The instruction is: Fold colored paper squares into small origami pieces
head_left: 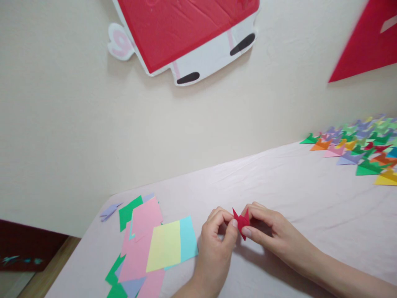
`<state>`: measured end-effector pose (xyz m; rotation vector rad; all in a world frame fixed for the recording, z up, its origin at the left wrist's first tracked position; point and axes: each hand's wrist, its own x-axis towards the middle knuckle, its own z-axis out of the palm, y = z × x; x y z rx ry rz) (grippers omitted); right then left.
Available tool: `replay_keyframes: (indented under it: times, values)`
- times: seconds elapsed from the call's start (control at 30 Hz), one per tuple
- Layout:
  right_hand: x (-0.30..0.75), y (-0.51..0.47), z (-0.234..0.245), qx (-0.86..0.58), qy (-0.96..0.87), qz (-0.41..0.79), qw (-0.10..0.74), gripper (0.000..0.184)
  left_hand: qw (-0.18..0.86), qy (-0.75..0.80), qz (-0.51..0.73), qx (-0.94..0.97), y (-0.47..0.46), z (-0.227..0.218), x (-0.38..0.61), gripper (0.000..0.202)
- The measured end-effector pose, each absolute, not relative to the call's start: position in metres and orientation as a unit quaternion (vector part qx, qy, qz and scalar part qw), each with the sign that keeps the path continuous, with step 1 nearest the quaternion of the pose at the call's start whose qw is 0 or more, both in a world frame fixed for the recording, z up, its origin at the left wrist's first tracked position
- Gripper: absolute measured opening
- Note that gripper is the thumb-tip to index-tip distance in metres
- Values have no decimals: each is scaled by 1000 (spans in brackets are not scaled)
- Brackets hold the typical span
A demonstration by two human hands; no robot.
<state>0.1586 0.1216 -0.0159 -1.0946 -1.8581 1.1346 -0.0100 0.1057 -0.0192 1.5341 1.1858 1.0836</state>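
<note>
A small red folded paper piece (242, 222) with two pointed tips sticking up is held just above the pale cloth. My left hand (216, 238) pinches its left side between thumb and forefinger. On its right side, the thumb and fingers of my right hand (269, 227) close on the same piece. Parts of the paper are hidden behind my fingers. To the left of my left hand lie loose paper sheets: a yellow sheet (164, 246), a light blue sheet (188, 239) and a pink sheet (136, 252).
Rows of folded paper birds (350, 158) in many colours stand at the far right of the cloth-covered table (217, 186). A purple folded piece (110, 212) lies near the left edge. Behind rises a wall (155, 132) bearing a red and white decoration (198, 37).
</note>
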Motion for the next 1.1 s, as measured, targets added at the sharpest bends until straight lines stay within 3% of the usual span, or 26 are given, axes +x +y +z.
replay_keyframes:
  times: [0.47,0.6,0.8,0.93,1.1]
  values:
    - [160,121,-14,-420,-675,475,378,40,429,492,417,632,104,-16,-9,25]
    - [160,121,-16,-421,-642,491,411,26,381,488,385,685,103,-17,-8,20]
    - [162,121,-17,-433,-624,496,420,35,306,475,359,743,101,-19,-4,19]
    - [164,125,-14,-457,-606,479,441,38,335,479,367,724,100,-17,-6,18]
    - [161,124,-15,-439,-666,465,385,31,394,502,410,652,101,-17,-9,22]
